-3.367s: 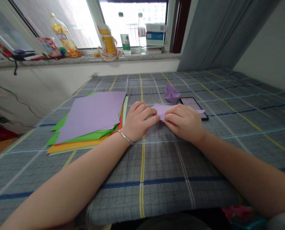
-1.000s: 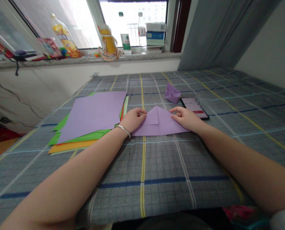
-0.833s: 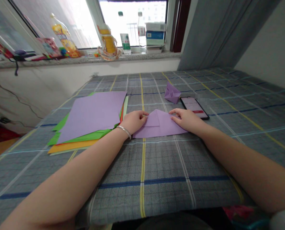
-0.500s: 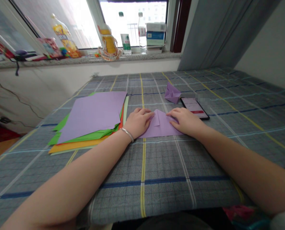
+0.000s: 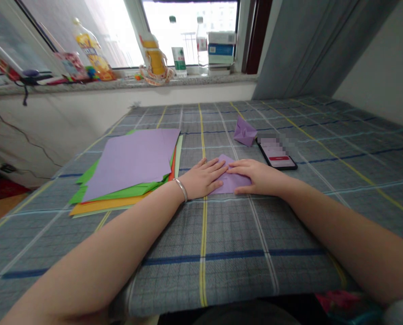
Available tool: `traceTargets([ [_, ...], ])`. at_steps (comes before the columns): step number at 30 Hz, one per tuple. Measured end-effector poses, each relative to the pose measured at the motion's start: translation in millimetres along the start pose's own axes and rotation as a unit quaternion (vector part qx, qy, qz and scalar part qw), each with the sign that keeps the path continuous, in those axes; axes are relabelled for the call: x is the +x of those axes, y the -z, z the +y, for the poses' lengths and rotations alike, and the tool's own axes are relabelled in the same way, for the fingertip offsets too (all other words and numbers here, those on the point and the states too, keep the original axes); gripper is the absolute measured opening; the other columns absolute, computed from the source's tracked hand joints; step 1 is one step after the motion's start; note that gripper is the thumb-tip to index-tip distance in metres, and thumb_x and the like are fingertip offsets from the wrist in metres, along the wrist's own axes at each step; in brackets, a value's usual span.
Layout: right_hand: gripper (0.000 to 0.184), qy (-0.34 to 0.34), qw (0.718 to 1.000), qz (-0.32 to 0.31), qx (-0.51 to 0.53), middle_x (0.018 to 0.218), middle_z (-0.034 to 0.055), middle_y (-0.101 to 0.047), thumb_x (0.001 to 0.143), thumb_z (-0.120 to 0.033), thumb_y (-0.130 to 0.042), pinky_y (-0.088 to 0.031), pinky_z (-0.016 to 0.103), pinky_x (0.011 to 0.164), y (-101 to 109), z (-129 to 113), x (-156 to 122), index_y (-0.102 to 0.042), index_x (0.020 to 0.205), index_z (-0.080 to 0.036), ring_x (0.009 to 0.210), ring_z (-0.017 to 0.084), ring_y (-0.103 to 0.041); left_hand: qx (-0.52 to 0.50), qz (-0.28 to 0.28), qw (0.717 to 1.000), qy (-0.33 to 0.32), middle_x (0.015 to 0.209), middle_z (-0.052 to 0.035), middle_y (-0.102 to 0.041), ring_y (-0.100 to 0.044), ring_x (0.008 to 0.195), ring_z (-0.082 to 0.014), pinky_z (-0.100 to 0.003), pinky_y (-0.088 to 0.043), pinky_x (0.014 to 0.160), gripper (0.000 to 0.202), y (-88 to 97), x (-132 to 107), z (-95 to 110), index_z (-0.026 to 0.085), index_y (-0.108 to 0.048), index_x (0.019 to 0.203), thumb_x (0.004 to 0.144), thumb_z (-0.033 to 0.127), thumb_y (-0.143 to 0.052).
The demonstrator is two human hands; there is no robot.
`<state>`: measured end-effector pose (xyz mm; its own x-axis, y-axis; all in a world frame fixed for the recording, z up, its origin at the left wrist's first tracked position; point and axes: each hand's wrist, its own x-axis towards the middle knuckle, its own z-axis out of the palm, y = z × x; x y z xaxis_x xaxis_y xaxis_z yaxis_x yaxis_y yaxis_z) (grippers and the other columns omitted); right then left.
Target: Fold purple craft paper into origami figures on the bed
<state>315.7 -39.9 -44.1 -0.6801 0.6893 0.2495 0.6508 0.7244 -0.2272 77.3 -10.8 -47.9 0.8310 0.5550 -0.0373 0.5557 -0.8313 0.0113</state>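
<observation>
Left of centre on the plaid cloth point(image 5: 221, 234), a stack of coloured paper sheets point(image 5: 127, 158) with purple on top. Next, a silver bangle point(image 5: 181, 189) on the wrist of the left hand point(image 5: 201, 179). Just beside the stack, a purple paper sheet point(image 5: 230, 183), apparently mid-fold, flat under both palms, with the right hand point(image 5: 255, 177) alongside. Fingers point(image 5: 237, 169) together and flat on top, not pinching. Next need, by the look of it: a firm crease. Folded layers mostly hidden beneath the hands. Farther right, a folded purple paper piece point(image 5: 245, 133) and a phone point(image 5: 276, 154), its upper edge pixelated.
</observation>
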Motion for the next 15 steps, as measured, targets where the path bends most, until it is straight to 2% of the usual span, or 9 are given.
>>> traceTargets([
  [3, 0.063, 0.007, 1.0, -0.011, 0.013, 0.137, 0.0125, -0.055, 0.071, -0.05, -0.073, -0.038, 0.047, 0.107, 3, -1, -2, -0.061, 0.125, -0.021, 0.128, 0.029, -0.048, -0.003, 0.017, 1.0, 0.009, 0.158, -0.0122, -0.014, -0.011, 0.147, -0.0285, -0.052, -0.011, 0.116, 0.063, -2.9, -1, 0, 0.022, -0.021, 0.151, 0.097, 0.051, -0.034],
  [5, 0.061, 0.008, 1.0, -0.016, 0.015, 0.135, 0.0111, -0.057, 0.07, -0.05, -0.074, -0.04, 0.046, 0.105, 6, -3, -2, -0.062, 0.124, -0.023, 0.125, 0.029, -0.051, -0.008, 0.033, 0.999, 0.022, 0.158, -0.0128, -0.014, -0.012, 0.146, -0.0325, -0.054, -0.014, 0.115, 0.064, -4.6, -1, 0, 0.025, -0.023, 0.15, 0.095, 0.053, -0.038],
  [7, 0.054, 0.003, 1.0, -0.012, 0.001, 0.132, 0.0095, -0.059, 0.071, -0.049, -0.073, -0.043, 0.046, 0.101, 10, -6, -3, -0.065, 0.118, -0.025, 0.121, 0.029, -0.053, -0.021, 0.047, 0.998, 0.021, 0.158, -0.0135, -0.016, -0.017, 0.145, -0.0339, -0.055, -0.018, 0.113, 0.061, -4.9, 1, 0, 0.025, -0.027, 0.149, 0.095, 0.05, -0.041],
  [10, 0.04, -0.006, 1.0, -0.005, -0.025, 0.123, 0.0077, -0.064, 0.074, -0.047, -0.07, -0.047, 0.042, 0.094, 18, -8, -6, -0.068, 0.107, -0.025, 0.112, 0.027, -0.059, -0.052, 0.072, 0.996, -0.004, 0.157, -0.0141, -0.02, -0.025, 0.143, -0.0299, -0.05, -0.024, 0.114, 0.054, -2.9, 3, 1, 0.023, -0.033, 0.146, 0.096, 0.04, -0.044],
  [15, 0.03, -0.015, 0.999, -0.016, -0.044, 0.1, 0.0056, -0.067, 0.076, -0.045, -0.069, -0.05, 0.035, 0.079, 29, -10, -8, -0.067, 0.096, -0.023, 0.09, 0.022, -0.063, -0.093, 0.075, 0.993, 0.01, 0.156, -0.014, -0.024, -0.024, 0.144, -0.0266, -0.047, -0.023, 0.115, 0.054, 0.5, 5, 3, 0.018, -0.033, 0.147, 0.096, 0.033, -0.043],
])
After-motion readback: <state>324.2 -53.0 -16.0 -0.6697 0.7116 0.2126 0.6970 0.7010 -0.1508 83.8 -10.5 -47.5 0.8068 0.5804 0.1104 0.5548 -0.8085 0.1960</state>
